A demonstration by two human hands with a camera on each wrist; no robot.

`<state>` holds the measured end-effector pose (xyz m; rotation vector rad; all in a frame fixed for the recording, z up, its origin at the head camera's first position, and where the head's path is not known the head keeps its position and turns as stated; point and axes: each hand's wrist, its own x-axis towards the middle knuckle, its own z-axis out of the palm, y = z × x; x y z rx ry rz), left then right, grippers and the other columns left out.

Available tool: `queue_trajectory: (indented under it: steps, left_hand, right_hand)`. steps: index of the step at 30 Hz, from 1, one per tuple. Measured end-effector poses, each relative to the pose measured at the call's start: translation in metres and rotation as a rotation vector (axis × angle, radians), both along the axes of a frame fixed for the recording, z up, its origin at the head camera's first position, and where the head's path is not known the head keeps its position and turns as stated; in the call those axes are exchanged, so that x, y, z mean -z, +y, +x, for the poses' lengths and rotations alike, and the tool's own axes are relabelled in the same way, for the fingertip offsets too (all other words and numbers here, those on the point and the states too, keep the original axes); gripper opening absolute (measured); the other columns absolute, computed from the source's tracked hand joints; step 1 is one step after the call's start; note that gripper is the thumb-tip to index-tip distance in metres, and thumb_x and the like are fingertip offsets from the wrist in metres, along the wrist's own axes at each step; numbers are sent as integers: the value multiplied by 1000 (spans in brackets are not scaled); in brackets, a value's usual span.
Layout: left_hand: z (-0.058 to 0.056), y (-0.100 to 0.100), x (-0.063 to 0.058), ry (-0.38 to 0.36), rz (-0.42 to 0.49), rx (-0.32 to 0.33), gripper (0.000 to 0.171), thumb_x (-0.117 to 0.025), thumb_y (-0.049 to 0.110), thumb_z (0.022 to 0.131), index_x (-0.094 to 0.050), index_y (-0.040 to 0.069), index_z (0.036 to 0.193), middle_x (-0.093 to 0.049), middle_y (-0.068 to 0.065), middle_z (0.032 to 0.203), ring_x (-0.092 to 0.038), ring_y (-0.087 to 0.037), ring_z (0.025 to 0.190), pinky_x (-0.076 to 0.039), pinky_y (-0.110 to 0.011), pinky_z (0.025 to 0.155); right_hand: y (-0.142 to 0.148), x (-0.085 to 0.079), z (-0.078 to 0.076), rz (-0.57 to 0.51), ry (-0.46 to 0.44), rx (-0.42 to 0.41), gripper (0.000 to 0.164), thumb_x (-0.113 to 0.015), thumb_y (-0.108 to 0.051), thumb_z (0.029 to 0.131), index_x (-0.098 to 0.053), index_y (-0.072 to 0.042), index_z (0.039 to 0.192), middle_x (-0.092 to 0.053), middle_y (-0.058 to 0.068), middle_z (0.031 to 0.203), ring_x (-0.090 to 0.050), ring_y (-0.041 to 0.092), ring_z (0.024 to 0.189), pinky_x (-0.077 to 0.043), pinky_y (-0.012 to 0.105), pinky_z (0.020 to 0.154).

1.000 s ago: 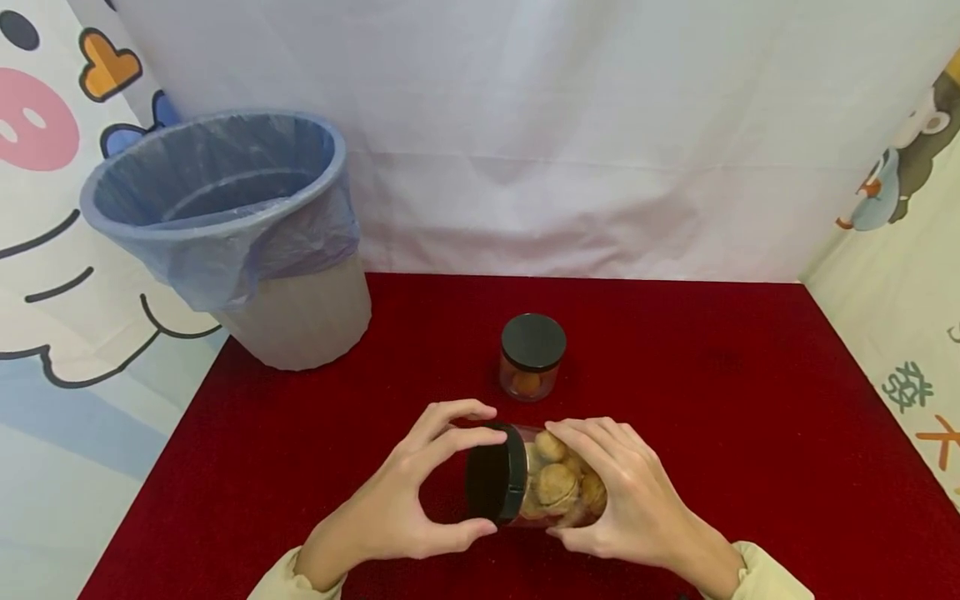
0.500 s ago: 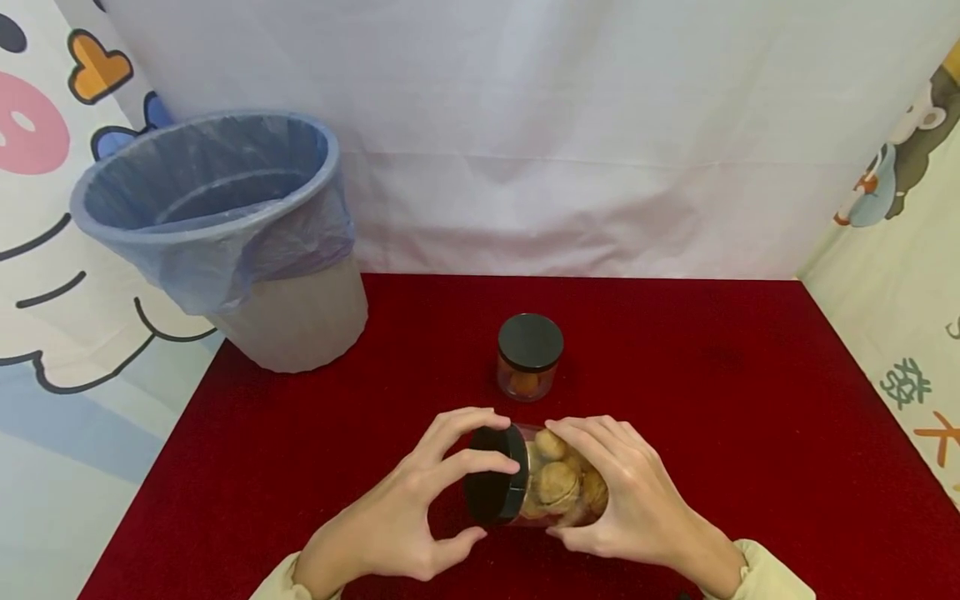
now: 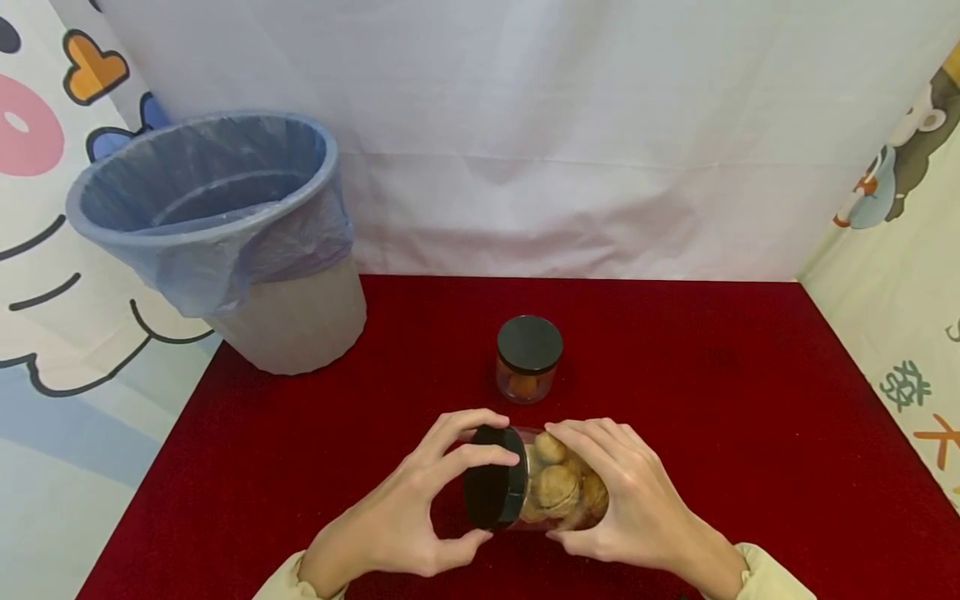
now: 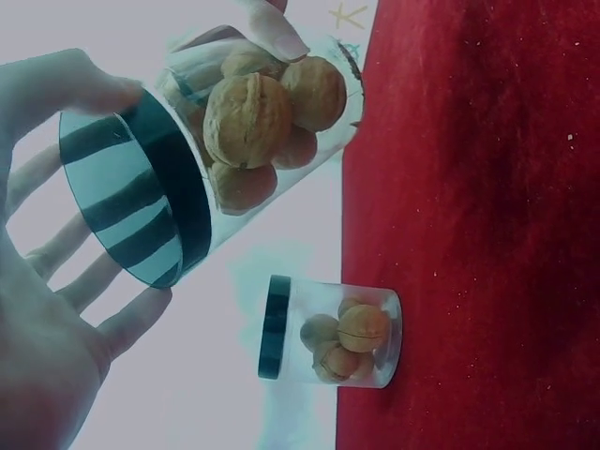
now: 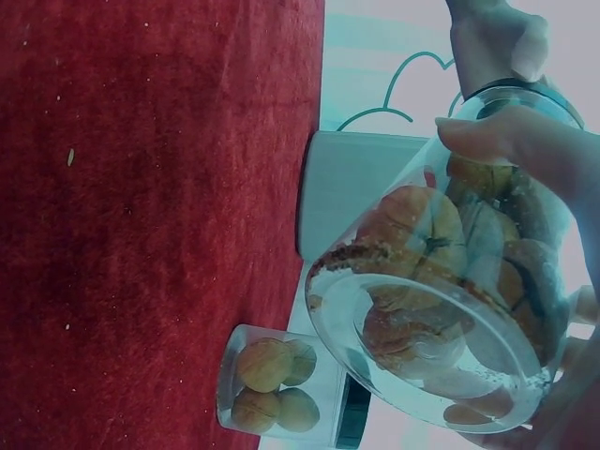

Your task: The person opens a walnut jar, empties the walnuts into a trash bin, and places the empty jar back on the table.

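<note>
Left hand: this hand (image 3: 405,508) pinches the rim of the black lid (image 3: 489,492) between its thumb and fingers, the palm standing apart from the lid's flat top.
Right hand: this hand (image 3: 637,492) grips the clear body of the held jar (image 3: 538,482), thumb on the near side and fingers over the far side.
Held jar: between the two hands, tilted, its lid end toward the left hand and higher than its base; round brown nuts (image 4: 247,120) show through the wall.
Second jar: upright beyond both hands, this smaller-looking jar (image 3: 528,358) has a black lid and similar nuts inside.
Bin: beyond the left hand, farther to its left, the bin (image 3: 303,321) wears a bluish liner (image 3: 303,237).
Red cloth: the cloth (image 3: 720,392) spreads beneath the hands.
</note>
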<state>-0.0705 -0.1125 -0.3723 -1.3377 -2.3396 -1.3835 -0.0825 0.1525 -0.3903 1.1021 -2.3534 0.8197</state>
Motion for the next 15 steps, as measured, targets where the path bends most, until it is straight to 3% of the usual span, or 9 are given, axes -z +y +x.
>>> queue_trajectory:
  steps: [11, 15]
  left_hand:
    - [-2, 0, 1, -22, 32, -81, 73, -76, 35, 77, -42, 17, 139, -34, -4, 139, -37, -23, 124, -43, -45, 94]
    - [-2, 0, 2, -48, 43, -106, 71, -75, 37, 78, -43, 18, 139, -38, -3, 135, -42, -19, 117, -47, -38, 87]
  right_hand:
    - [-3, -1, -2, -8, 19, -10, 98, -89, -36, 41, -55, -11, 130, -58, -2, 120, -52, 14, 105, -40, 31, 83]
    - [-3, -2, -2, 1, 2, -9, 98, -88, -36, 42, -54, -11, 131, -58, -1, 120, -52, 15, 105, -42, 34, 81]
